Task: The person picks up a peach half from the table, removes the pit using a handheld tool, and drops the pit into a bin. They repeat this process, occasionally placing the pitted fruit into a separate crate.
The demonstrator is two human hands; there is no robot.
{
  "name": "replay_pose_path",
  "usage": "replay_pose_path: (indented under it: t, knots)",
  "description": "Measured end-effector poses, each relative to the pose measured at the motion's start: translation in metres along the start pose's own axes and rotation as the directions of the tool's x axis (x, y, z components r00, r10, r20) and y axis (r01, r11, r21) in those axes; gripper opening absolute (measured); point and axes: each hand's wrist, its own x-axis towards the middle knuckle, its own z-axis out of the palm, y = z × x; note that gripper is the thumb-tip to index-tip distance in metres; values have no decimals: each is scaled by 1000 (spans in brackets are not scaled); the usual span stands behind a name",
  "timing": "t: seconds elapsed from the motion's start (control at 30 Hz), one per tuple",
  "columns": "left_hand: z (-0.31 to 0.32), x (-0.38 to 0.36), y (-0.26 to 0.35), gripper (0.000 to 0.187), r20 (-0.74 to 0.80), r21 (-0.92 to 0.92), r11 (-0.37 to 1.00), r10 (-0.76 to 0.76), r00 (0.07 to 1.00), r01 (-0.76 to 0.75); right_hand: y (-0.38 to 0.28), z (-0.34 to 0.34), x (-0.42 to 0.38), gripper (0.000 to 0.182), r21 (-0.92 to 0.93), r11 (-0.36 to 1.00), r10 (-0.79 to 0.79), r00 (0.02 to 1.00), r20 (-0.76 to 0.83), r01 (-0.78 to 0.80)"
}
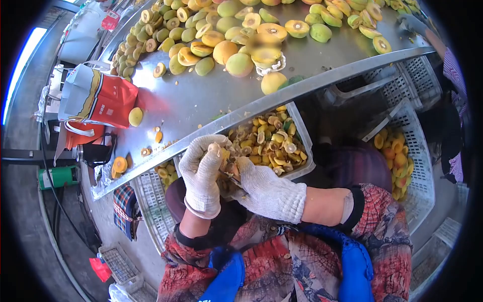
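Observation:
My left hand point(201, 171), in a whitish knit glove, is closed around a piece of yellow fruit point(225, 153), mostly hidden by the fingers. My right hand point(269, 189), gloved the same way, meets it from the right, its fingers wrapped round a small dark tool point(232, 178) whose tip lies at the fruit. Both hands are close together over a pale crate point(308, 151) holding cut yellow pieces and peelings. Just beyond them runs the raised edge of the metal table point(251, 109).
Whole and halved fruits point(239, 64) are heaped across the table's far side. A red bag point(114, 100) stands at its left. Crates of fruit flank my knees, including a white crate point(420, 171) on the right. Another person's gloved hand point(412, 23) reaches over the table at top right.

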Motion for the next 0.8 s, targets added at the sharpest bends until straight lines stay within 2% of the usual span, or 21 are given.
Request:
replay_pose_path:
  t: [0.13, 0.23, 0.33, 0.4, 0.53, 0.63, 0.73, 0.8]
  knots:
    - [-2, -2, 0, 35, -20, -17, 999, -32, 999, 31, 1, 8, 0, 40, 52, 998, 31, 1000, 4, -31]
    - [-4, -2, -8, 35, 5, 19, 993, 120, 993, -120, -5, 2, -1, 39, 21, 997, 75, 996, 47, -76]
    - [-1, -4, -11, 36, -46, 180, 963, 212, 976, -201, -8, -4, 0, 39, 38, 992, 121, 990, 70, -124]
    - [0, -4, -12, 35, -48, 113, 981, 163, 985, -157, -15, -3, -3, 39, 90, 980, 173, 981, 83, -180]
    - [1, -3, -5, 34, -56, 131, 991, 49, 997, -41, -4, 4, -2, 40, 45, 989, 139, 989, 50, -141]
    - [-1, -2, -11, 35, -69, 25, 1000, 3, 998, -2, -4, 5, -1, 40, 45, 991, 120, 992, 39, -122]
    - [4, -8, -11, 25, -93, 12, 987, 161, 983, -161, -8, 5, -5, 42, 60, 989, 133, 988, 82, -138]
    - [4, -8, -16, 27, -93, 20, 985, 173, 981, -172, -7, 0, -2, 43, 9, 982, 186, 974, 131, -189]
